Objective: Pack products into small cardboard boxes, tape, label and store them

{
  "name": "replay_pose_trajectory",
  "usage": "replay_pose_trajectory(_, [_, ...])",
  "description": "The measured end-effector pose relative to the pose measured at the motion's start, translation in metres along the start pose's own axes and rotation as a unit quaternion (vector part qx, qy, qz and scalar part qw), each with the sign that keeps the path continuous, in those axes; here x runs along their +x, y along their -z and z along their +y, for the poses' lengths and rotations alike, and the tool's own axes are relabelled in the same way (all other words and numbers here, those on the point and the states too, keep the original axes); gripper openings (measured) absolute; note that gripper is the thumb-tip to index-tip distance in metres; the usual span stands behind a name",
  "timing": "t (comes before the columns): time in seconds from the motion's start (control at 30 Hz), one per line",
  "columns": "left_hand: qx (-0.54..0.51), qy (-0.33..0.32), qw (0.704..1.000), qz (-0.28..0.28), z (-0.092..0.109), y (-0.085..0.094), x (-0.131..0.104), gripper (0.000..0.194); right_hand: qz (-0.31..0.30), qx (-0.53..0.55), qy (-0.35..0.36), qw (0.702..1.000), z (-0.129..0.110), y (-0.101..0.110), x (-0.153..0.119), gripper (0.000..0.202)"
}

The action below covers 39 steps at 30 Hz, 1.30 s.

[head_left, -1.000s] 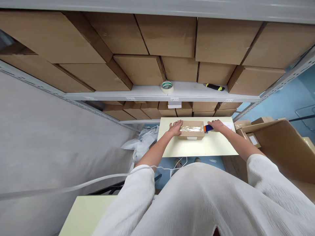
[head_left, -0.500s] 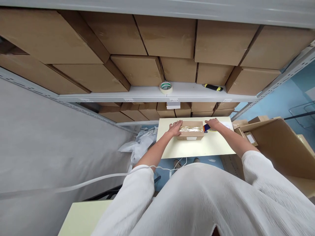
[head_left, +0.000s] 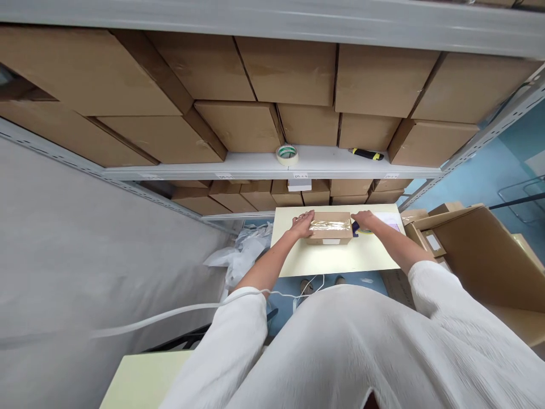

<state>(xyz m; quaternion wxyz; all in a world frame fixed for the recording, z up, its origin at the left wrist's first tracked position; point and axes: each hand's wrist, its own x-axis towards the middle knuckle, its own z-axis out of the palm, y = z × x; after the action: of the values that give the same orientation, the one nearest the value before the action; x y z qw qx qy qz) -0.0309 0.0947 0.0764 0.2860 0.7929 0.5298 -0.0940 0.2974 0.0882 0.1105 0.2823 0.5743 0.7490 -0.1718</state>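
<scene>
A small cardboard box [head_left: 336, 234] lies on the cream tabletop [head_left: 332, 263], with shiny clear packing tape [head_left: 330, 225] along its top and a white label [head_left: 331, 241] on its near side. My left hand [head_left: 302, 225] is around the box's left end, steadying it. In my closed right hand [head_left: 363, 218] is a dark blue tape dispenser [head_left: 355, 228] against the box's right end. My wrist and forearm partly hide the dispenser and its roll.
Shelves of cardboard boxes [head_left: 287, 71] rise ahead. A masking tape roll [head_left: 286, 154] and a yellow-black utility knife [head_left: 366, 154] lie on the shelf. A large open carton [head_left: 489, 255] stands right, crumpled plastic [head_left: 247, 250] left. A white cable [head_left: 170, 312] crosses my left arm.
My right hand and the dispenser have moved slightly left, up against the box's right end, and the tape strip between them no longer shows. My left hand has stayed on the box.
</scene>
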Motion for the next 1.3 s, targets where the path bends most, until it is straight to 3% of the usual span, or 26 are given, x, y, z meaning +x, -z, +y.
replay_pose_trajectory(0.13, [-0.009,-0.012,1.000,0.006,-0.002,-0.003,-0.004,0.120,-0.022,0.051,-0.033,0.998,0.010,-0.019,-0.003,0.068])
replay_pose_trajectory(0.33, [-0.012,-0.011,1.000,0.005,-0.004,-0.004,-0.005,0.118,0.002,0.243,-0.084,0.966,0.065,-0.037,-0.017,0.057])
replay_pose_trajectory(0.43, [-0.013,-0.015,1.000,0.003,-0.005,-0.004,-0.005,0.117,0.043,0.375,-0.099,0.921,0.078,-0.053,-0.030,0.057])
replay_pose_trajectory(0.53, [-0.019,-0.017,1.000,0.007,-0.006,-0.005,-0.005,0.118,0.094,0.491,-0.132,0.856,0.080,-0.069,-0.045,0.048])
replay_pose_trajectory(0.6, [-0.023,-0.018,1.000,0.009,-0.007,-0.006,-0.005,0.117,0.125,0.541,-0.132,0.821,0.080,-0.074,-0.057,0.043])
replay_pose_trajectory(0.67, [-0.026,-0.018,0.999,0.010,-0.008,-0.006,-0.004,0.116,0.157,0.563,-0.104,0.804,0.081,-0.070,-0.069,0.042])
replay_pose_trajectory(0.8, [-0.028,-0.022,0.999,0.009,-0.008,-0.005,-0.004,0.117,0.249,0.530,0.008,0.810,0.081,-0.033,-0.093,0.041])
replay_pose_trajectory(0.97, [-0.031,-0.027,0.999,0.010,-0.008,-0.005,-0.005,0.117,0.356,0.377,0.092,0.850,0.057,0.053,-0.100,0.032])
replay_pose_trajectory(1.07, [-0.032,-0.026,0.999,0.010,-0.007,-0.007,-0.008,0.116,0.427,0.247,0.120,0.862,0.032,0.103,-0.079,0.028])
replay_pose_trajectory(1.13, [-0.036,-0.025,0.999,0.010,-0.005,-0.008,-0.010,0.116,0.439,0.192,0.132,0.868,0.018,0.129,-0.057,0.028])
replay_pose_trajectory(1.3, [-0.048,-0.030,0.998,0.017,-0.002,-0.010,-0.019,0.109,0.450,0.162,0.114,0.871,0.000,0.170,0.000,0.038])
